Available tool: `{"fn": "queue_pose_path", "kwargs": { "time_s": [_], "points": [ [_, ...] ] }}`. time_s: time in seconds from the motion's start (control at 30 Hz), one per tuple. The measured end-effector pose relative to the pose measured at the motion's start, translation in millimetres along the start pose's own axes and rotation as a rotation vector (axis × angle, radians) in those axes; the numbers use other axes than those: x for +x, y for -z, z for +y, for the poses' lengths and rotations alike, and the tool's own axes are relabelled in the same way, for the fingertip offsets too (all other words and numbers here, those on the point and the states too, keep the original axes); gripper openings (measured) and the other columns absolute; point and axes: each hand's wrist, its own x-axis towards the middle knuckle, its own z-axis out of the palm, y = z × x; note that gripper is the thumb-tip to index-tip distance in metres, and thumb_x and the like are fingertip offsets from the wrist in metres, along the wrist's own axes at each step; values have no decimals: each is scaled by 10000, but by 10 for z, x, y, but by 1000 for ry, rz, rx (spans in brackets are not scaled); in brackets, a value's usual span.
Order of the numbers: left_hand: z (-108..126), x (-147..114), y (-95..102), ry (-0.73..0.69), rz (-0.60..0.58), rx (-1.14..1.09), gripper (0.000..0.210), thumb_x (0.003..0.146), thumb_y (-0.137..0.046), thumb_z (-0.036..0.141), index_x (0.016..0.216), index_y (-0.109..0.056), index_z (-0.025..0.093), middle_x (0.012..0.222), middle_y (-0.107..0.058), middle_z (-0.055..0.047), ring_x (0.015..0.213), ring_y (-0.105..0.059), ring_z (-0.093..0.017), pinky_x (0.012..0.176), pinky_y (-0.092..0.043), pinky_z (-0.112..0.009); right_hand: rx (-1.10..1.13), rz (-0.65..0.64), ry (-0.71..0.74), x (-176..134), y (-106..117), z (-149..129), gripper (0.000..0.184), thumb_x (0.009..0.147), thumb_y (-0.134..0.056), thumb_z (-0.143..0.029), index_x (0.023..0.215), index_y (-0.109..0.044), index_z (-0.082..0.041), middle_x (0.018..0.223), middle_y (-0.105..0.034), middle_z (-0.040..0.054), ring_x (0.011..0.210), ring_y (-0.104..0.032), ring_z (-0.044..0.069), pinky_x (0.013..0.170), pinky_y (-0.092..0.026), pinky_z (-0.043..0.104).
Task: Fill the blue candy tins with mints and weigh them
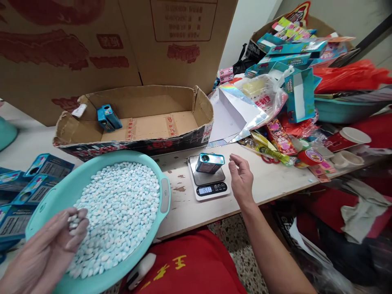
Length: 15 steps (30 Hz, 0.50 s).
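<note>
My left hand [65,232] is over the left side of a teal basin [167,196] filled with pale blue and white candies [119,208]. Its fingers are curled around a few of these candies. On the table, a small blue box [210,162] with a round hole in its top stands on a digital kitchen scale [211,190], whose display is lit with digits. Just right of the scale, my right hand [241,177] is held with loosely bent fingers and nothing in it, apart from the box.
Behind the basin, a low cardboard tray [153,120] holds blue boxes [108,117] at its left end. Several more blue boxes [43,188] crowd the table's left. Wrappers, packets, a cup [349,136] and a bag [263,94] clutter the right side. A large carton [101,45] stands behind.
</note>
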Motion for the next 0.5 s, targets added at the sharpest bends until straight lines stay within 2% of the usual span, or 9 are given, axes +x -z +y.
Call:
{"fn": "queue_pose_path", "kwargs": {
  "time_s": [0.07, 0.13, 0.27, 0.4, 0.43, 0.5],
  "points": [
    [4, 28, -11, 112, 12, -170, 129, 687, -594, 205, 814, -613, 221, 872, -617, -10, 668, -541, -105, 511, -508, -153, 30, 3, -52, -18, 23, 64, 345, 894, -531, -446, 1115, -615, -194, 1172, -574, 106, 1062, -567, 226, 890, -503, 418],
    [-8, 49, -22, 208, 9, -205, 227, 669, -600, 148, 881, -642, 218, 936, -648, -26, 758, -593, -128, 565, -537, -160, 61, -2, -91, -35, 49, 129, 355, 890, -536, -454, 1121, -614, -196, 1170, -580, 102, 1066, -565, 227, 904, -495, 429],
    [-13, 50, -78, 118, -10, -172, 335, 657, -622, 181, 986, -651, 239, 1001, -664, -17, 857, -615, -144, 598, -536, -150, 87, -45, -130, -38, 64, 185, 387, 882, -534, -469, 1147, -602, -195, 1165, -588, 106, 1074, -561, 231, 917, -488, 440],
    [-6, 62, -142, 162, -167, 43, 519, 547, -756, 239, 1046, -621, 196, 1002, -661, -35, 879, -610, -163, 640, -523, -171, 97, -212, -159, 26, -52, 138, 575, 732, -714, -444, 1227, -537, -211, 1237, -565, 114, 1109, -551, 254, 884, -505, 420],
    [-12, 79, -145, 121, -211, 124, 558, 534, -783, 278, 1059, -609, 198, 977, -659, -28, 851, -604, -159, 632, -510, -177, 100, -258, -162, 49, -96, 118, 615, 689, -754, -419, 1226, -534, -217, 1232, -575, 106, 1078, -571, 251, 868, -510, 409],
    [-30, 126, -135, -16, -285, 310, 544, 584, -770, 404, 1059, -597, 203, 920, -649, -17, 807, -590, -158, 631, -485, -204, 112, -346, -173, 96, -180, 67, 569, 652, -783, -383, 1151, -577, -206, 1127, -642, 79, 963, -619, 233, 830, -515, 385]
  ]
}}
